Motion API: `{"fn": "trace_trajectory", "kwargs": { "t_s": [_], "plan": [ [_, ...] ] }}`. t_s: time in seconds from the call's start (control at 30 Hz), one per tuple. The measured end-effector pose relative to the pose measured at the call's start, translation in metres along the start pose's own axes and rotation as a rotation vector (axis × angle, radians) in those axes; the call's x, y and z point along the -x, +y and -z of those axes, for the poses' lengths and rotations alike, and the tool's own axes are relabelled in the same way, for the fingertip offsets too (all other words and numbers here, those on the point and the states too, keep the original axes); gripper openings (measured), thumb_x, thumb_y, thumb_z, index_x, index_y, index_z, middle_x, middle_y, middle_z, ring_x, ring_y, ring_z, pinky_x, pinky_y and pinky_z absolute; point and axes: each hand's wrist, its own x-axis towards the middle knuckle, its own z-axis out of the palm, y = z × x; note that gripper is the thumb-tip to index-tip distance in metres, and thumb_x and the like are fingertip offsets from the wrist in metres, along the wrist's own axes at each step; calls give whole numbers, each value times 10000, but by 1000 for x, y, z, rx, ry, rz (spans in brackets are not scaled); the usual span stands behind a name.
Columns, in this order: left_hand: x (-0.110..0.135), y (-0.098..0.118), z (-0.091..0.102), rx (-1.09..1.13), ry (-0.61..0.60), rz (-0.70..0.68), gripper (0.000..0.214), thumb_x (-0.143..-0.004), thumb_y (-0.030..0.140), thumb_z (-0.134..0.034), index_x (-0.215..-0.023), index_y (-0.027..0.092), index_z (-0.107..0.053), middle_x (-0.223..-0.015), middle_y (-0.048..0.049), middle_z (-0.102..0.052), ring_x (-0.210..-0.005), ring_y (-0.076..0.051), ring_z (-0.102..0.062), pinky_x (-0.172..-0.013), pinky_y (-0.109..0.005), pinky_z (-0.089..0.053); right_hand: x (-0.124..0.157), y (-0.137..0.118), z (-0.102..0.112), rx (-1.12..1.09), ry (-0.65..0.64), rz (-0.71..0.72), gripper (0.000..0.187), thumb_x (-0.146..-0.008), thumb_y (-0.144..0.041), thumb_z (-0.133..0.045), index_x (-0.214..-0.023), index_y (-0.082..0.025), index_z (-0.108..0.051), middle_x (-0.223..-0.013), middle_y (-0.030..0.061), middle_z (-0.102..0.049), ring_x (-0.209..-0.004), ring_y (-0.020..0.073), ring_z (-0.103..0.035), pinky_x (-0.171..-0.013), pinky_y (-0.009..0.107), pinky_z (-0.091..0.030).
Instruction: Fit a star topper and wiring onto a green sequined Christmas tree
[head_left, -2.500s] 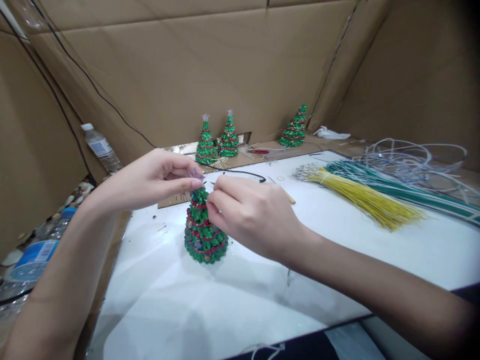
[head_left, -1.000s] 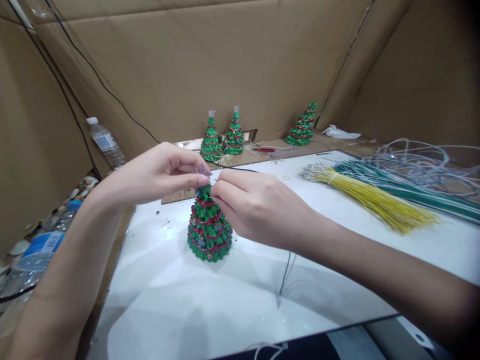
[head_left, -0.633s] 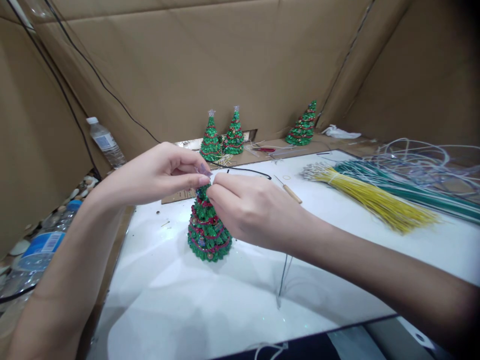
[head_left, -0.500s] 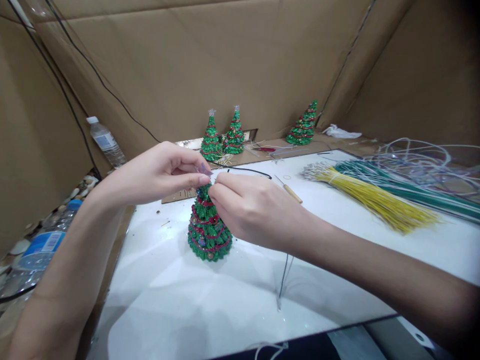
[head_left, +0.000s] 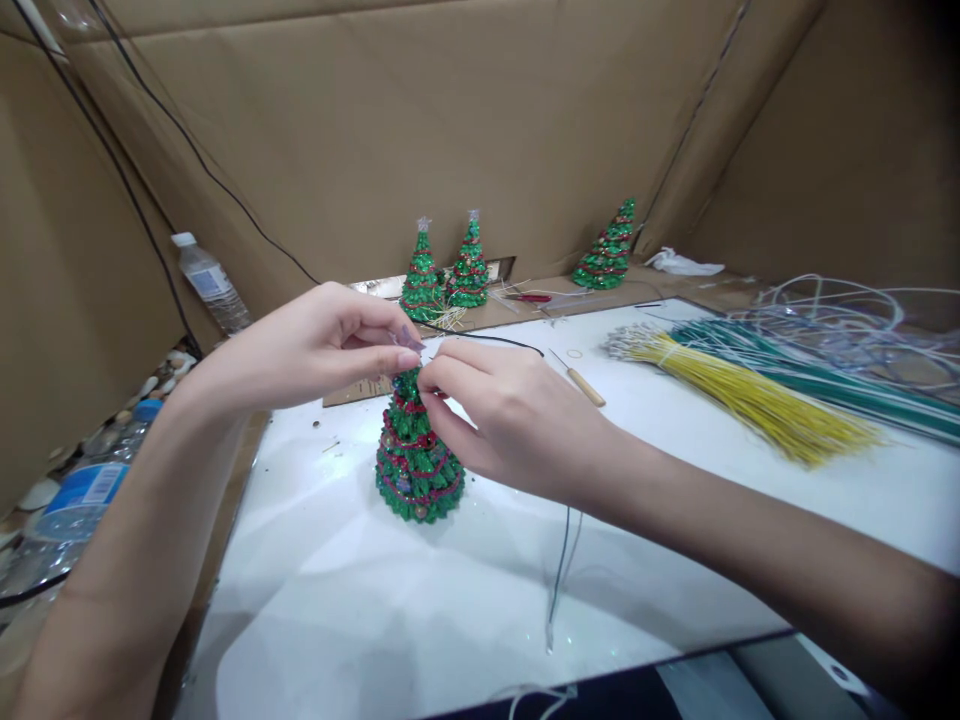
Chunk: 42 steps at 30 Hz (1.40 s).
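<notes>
A small green Christmas tree point(head_left: 420, 470) with red garland and tiny ornaments stands upright on the white board. My left hand point(head_left: 330, 345) pinches a pale purple star point(head_left: 405, 342) at its tip between thumb and fingers. Close against the upper right side of the tree is my right hand point(head_left: 502, 410), its thumb and index finger pressed together. Whatever lies between those fingertips is hidden. Below the right hand, a thin dark strand point(head_left: 559, 580) hangs toward the board; its upper end is out of sight behind the hand.
Two star-topped trees point(head_left: 469, 270) and a leaning tree point(head_left: 606, 250) stand at the back. Yellow wire stems point(head_left: 757, 400) and green ones point(head_left: 840, 380) lie right, near tangled clear tubing point(head_left: 840, 320). A wooden-handled awl point(head_left: 585, 387) rests mid-board. Bottles point(head_left: 82, 505) line the left.
My right hand has turned slightly, opening a gap behind its pinched fingertips. The hanging strand has swung a little left and lower. My left hand and the tree stay in place.
</notes>
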Motion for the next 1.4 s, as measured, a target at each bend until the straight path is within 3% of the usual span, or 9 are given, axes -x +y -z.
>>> {"fn": "trace_trajectory", "kwargs": {
  "t_s": [0.4, 0.87, 1.17, 1.27, 1.4],
  "plan": [
    [0, -1, -2, 3, 17, -14, 196, -891, 308, -566, -864, 151, -679, -630, -3, -569, -583, -111, -487, -486, -227, -378, 6, -6, -11, 278, 136, 124, 251, -861, -16, -397, -721, -152, -555, -621, 18, -467, -539, 142, -348, -490, 295, -260],
    [-1, 0, -2, -9, 23, -10, 192, -880, 303, -569, -856, 145, -676, -661, -18, -596, -592, -108, -499, -491, -217, -389, 6, -11, -15, 201, 169, 35, 218, -895, -58, -423, -770, -127, -588, -660, 32, -527, -558, 139, -378, -512, 292, -283],
    [0, 2, -2, 10, 24, 7, 189, -882, 303, -572, -852, 159, -689, -647, -8, -600, -604, -116, -552, -506, -218, -421, 15, -6, -14, -79, 133, -104, 151, -902, -108, -460, -878, -111, -609, -807, 84, -640, -713, 164, -560, -614, 274, -420],
    [1, 0, -2, 10, 22, 7, 199, -890, 316, -573, -852, 163, -694, -637, -4, -587, -595, -114, -543, -504, -221, -419, 17, -5, -13, -154, 201, -129, 92, -871, -123, -512, -907, -115, -597, -792, 67, -643, -663, 143, -530, -596, 265, -412],
    [1, -1, -2, 12, 29, 9, 201, -889, 326, -585, -869, 163, -702, -641, -3, -591, -607, -116, -545, -510, -219, -416, 18, -4, -10, -152, 216, -119, 96, -863, -86, -529, -812, -123, -600, -705, 26, -602, -571, 105, -444, -542, 242, -353]
  ]
}}
